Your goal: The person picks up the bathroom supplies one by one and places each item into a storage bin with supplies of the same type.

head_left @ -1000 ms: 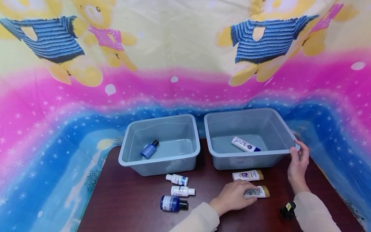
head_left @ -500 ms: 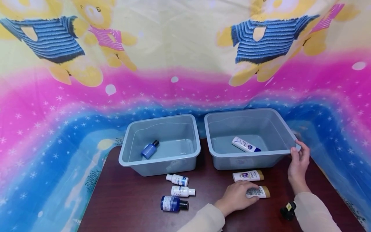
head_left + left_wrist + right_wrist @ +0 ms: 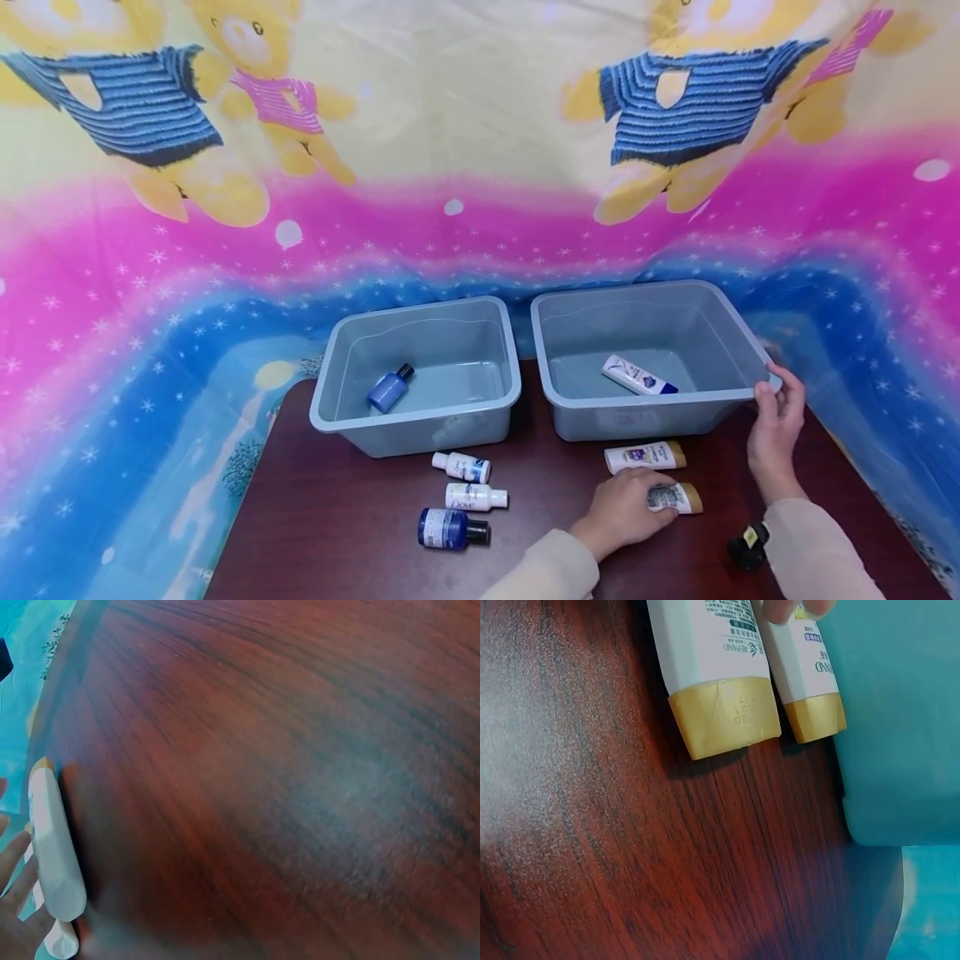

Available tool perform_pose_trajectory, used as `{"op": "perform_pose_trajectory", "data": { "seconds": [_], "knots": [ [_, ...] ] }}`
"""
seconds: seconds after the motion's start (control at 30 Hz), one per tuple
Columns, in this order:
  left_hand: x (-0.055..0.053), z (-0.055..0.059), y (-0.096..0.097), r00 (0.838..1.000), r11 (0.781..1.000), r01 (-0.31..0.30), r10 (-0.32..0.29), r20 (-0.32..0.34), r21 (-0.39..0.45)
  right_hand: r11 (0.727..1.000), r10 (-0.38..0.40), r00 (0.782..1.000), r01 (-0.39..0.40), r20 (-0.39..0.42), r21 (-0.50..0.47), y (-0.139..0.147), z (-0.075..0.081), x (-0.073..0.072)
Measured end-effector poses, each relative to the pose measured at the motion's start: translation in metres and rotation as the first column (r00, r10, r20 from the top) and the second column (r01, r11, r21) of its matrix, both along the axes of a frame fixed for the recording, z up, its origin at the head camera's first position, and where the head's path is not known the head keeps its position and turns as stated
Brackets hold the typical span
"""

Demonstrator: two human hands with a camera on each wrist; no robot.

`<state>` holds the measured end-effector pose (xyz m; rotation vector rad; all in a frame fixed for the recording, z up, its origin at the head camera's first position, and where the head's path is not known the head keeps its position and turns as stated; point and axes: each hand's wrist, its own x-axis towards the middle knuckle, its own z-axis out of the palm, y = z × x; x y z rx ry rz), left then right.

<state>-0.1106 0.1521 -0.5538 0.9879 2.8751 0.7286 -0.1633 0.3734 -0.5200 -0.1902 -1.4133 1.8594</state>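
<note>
My left hand (image 3: 626,510) lies over the left part of a white bottle with a gold cap (image 3: 685,498); its thumb is on the near side, and its fingers reach along the far side. The left wrist view shows the fingers (image 3: 16,881) fairly straight beside the white bottle (image 3: 54,847). A second white bottle with a gold cap (image 3: 645,457) lies just beyond. My right hand (image 3: 777,429) grips the front right corner of the right grey bin (image 3: 652,417) by its rim. In the right wrist view both gold caps are visible, the nearer cap (image 3: 727,716) larger.
Inside the right bin lies a white tube with a blue cap (image 3: 637,375). The left grey bin (image 3: 442,432) holds a blue bottle (image 3: 390,388). Two small white bottles and a dark blue bottle (image 3: 444,529) lie before it on the dark wooden table (image 3: 337,517).
My left hand has slid a little to the right along the near gold-capped bottle, which stays in nearly the same place. The right hand stays on the bin's rim.
</note>
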Motion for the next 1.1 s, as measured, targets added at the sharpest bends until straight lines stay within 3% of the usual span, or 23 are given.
{"op": "perform_pose_trajectory", "data": {
  "seconds": [0.4, 0.7, 1.1],
  "knots": [
    [0.001, -0.018, 0.006, 0.998, 1.0, -0.019, 0.02, -0.067, 0.013, 1.0, -0.006, 1.0, 0.006, 0.019, 0.009, 0.002, 0.0, 0.0],
    [0.0, -0.024, 0.006, 0.997, 1.0, -0.01, 0.009, -0.072, -0.009, 1.0, -0.001, 1.0, 0.001, 0.001, -0.004, -0.001, -0.001, 0.0],
    [0.005, -0.03, 0.008, 0.989, 0.999, -0.036, 0.038, -0.143, 0.019, 1.0, 0.01, 1.0, -0.01, -0.008, -0.005, 0.0, -0.002, 0.0]
  ]
}}
